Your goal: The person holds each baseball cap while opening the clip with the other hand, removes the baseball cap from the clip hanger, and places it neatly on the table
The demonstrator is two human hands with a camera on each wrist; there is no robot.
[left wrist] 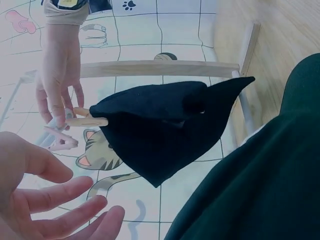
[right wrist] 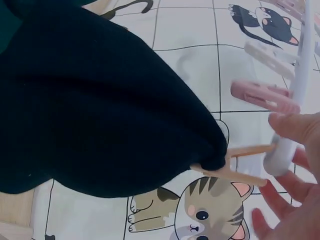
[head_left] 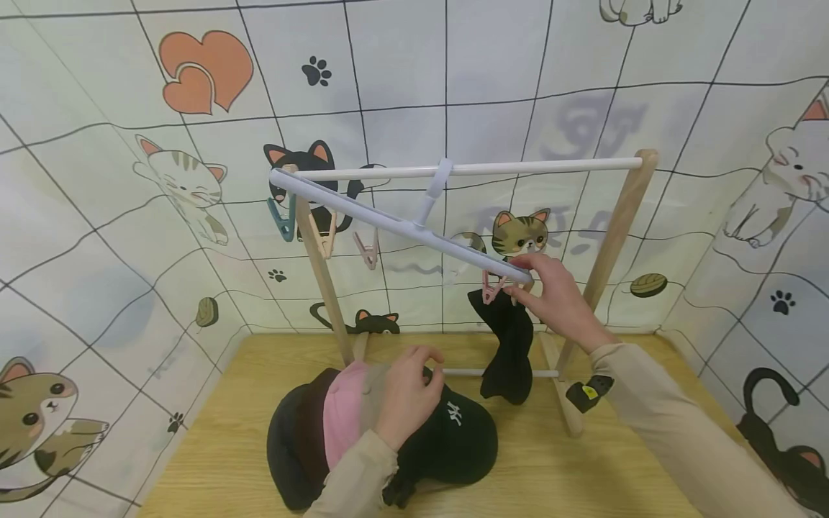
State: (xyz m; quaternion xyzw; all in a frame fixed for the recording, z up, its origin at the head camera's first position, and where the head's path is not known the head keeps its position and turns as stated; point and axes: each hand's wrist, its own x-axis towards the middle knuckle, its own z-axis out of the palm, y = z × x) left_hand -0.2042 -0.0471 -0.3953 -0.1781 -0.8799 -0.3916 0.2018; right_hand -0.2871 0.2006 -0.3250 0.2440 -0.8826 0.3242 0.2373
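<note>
A pale lavender hanger point(head_left: 388, 219) hangs tilted from the white rod point(head_left: 550, 167), its right end lower. My right hand point(head_left: 553, 298) pinches that lower end between thumb and fingers, close to a pink clip point(right wrist: 262, 96). A light wooden-coloured clip point(right wrist: 245, 165) beside the fingertips grips the corner of a black cloth piece point(left wrist: 160, 125), which dangles below the hanger. My left hand point(head_left: 411, 392) is above a row of nested caps, its fingers loosely bent with nothing between them. The front cap point(head_left: 466, 439) is dark green with a white emblem.
The rod belongs to a wooden stand point(head_left: 612, 237) on the wood-grain table point(head_left: 214, 446). Other clips dangle from the hanger's left half, including a blue clip point(head_left: 283, 218). Behind the front cap sit beige, pink point(head_left: 343, 410), brown and dark caps. Cat-patterned sheeting surrounds the table.
</note>
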